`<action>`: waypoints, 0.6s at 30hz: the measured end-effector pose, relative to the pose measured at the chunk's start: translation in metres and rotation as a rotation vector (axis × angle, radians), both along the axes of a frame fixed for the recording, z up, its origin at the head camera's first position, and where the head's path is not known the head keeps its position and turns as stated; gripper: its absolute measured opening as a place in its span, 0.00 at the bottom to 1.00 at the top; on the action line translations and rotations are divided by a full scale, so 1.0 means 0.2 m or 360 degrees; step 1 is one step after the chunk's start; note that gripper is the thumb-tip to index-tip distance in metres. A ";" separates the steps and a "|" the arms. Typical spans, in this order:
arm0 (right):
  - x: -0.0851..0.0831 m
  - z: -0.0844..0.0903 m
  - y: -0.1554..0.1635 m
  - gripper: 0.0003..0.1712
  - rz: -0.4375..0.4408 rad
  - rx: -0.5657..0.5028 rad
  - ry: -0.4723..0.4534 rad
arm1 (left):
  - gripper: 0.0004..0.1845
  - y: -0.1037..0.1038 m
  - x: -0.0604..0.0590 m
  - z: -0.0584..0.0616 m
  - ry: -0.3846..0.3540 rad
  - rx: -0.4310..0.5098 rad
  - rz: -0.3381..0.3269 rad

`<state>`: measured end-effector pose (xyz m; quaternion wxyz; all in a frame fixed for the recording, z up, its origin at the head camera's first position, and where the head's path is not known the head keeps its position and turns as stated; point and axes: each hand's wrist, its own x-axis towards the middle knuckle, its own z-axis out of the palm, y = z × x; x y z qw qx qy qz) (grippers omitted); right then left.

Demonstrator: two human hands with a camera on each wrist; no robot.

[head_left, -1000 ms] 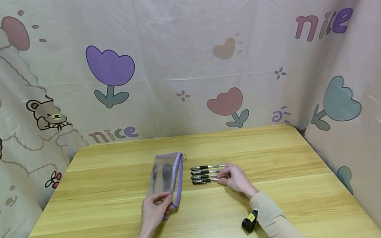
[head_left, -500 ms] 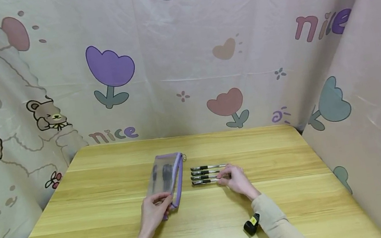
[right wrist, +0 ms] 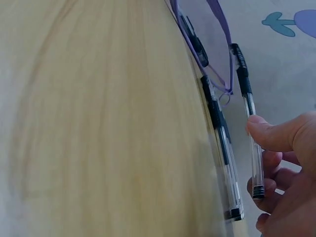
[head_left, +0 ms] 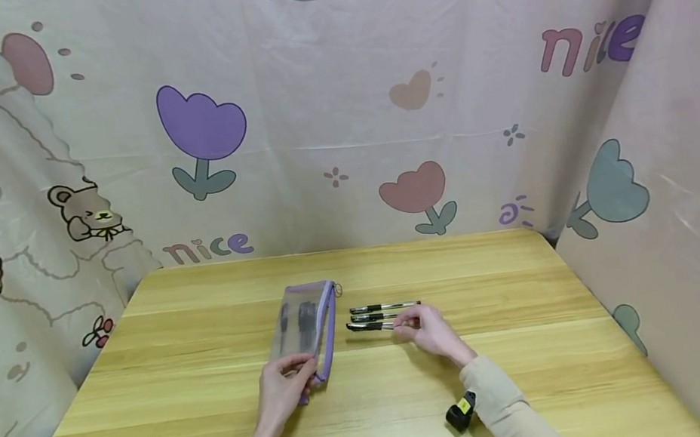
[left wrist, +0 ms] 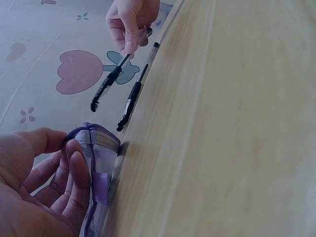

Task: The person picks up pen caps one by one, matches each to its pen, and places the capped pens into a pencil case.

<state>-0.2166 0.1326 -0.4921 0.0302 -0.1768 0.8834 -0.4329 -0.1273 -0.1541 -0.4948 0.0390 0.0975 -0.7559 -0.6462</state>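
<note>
A see-through pencil case (head_left: 293, 334) with purple trim lies on the table, its zipped side gaping. My left hand (head_left: 285, 385) pinches the near end of the case, thumb and fingers on the purple edge (left wrist: 79, 132). In my right hand (head_left: 432, 329), thumb and fingers pinch the clear barrel of a black-gripped pen (right wrist: 243, 74), raised off the table and pointing at the case. Beneath and behind it, more such pens (head_left: 371, 308) lie side by side; the held pen overlaps part of the row in the head view. A dark pen (right wrist: 195, 42) shows inside the case.
The wooden table (head_left: 146, 404) ends at a printed cloth backdrop (head_left: 304, 103) behind and at both sides. A metal zipper ring (head_left: 338, 290) hangs at the far corner of the case. Black wrist cameras (head_left: 461, 412) sit at both sleeves.
My right hand has lifted the nearest pen from the row and shifted it slightly left and away from me. My left hand and the pencil case have stayed put.
</note>
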 end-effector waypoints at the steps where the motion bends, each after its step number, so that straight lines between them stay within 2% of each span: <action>1: 0.00 0.00 0.00 0.05 0.0018 0.0000 -0.0010 | 0.12 0.00 0.00 0.00 -0.0001 0.0001 0.0001; 18: -0.01 0.06 -0.07 0.12 0.0237 0.0005 -0.0067 | 0.10 0.00 0.00 0.00 0.0017 0.0013 -0.0009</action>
